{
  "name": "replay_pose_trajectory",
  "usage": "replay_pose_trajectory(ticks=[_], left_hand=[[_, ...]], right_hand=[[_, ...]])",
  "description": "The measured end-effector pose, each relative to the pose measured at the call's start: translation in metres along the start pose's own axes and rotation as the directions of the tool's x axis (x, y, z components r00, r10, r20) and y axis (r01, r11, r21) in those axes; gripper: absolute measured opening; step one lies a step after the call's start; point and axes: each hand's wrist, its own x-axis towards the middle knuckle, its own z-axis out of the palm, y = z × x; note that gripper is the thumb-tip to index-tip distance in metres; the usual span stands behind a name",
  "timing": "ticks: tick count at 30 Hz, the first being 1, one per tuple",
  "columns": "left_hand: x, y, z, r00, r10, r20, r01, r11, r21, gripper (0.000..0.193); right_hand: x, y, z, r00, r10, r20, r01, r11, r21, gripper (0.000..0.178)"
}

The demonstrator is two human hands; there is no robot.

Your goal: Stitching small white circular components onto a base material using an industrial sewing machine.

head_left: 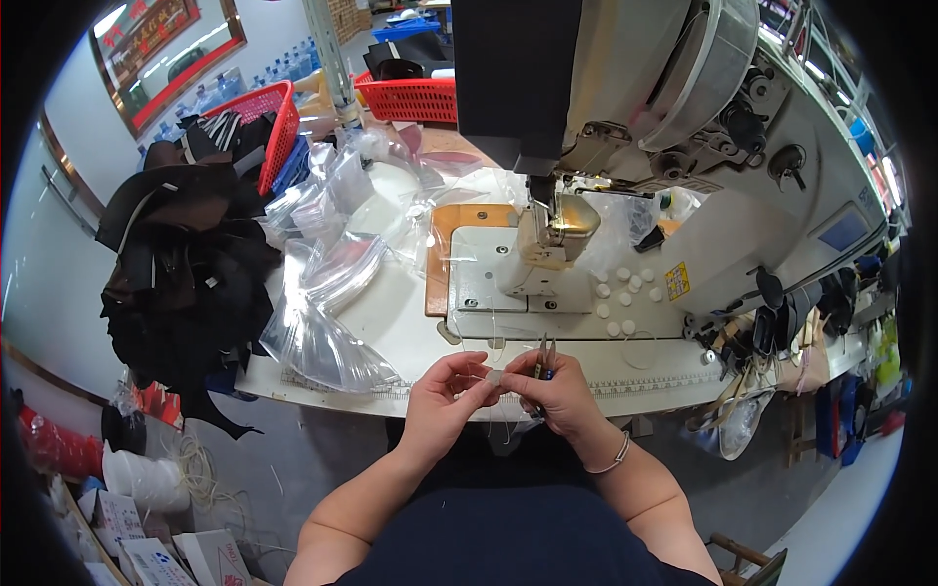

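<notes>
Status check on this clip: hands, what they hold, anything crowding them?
Left hand and right hand pinch a small pale piece. Right also grips thread snips. Clear plastic bags lie left, apart.

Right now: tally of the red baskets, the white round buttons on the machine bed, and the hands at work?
Red baskets: 2, one at the left, one behind it
White round buttons: about 11, small, count approximate
Hands: 2, left hand and right hand, both pinching a small pale piece
Total: about 15
</notes>
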Motion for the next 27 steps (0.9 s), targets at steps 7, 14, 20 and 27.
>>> replay_pose_trajectory(ticks=[7, 14, 20, 27], left_hand=[[0.002, -0.001, -0.001, 0.999, 0.036, -0.003, -0.035, 0.999, 0.040, 0.030], [0.003, -0.003, -0.001, 0.999, 0.043, -0.024, -0.042, 0.998, 0.035, 0.030], [0.004, -0.006, -0.003, 0.998, 0.042, -0.038, -0.040, 0.998, 0.042, 0.030], [0.005, -0.011, -0.008, 0.998, 0.045, -0.054, -0.043, 0.998, 0.034, 0.030]], right_hand=[[0.003, -0.002, 0.000, 1.000, -0.008, 0.018, 0.010, 0.996, -0.089, 0.013], [0.007, 0.004, -0.003, 0.999, -0.022, 0.032, 0.025, 0.997, -0.072, 0.012], [0.006, 0.002, -0.004, 0.998, -0.035, 0.060, 0.041, 0.994, -0.100, 0.015], [0.000, -0.006, -0.004, 0.997, 0.000, 0.076, 0.006, 0.998, -0.068, 0.020]])
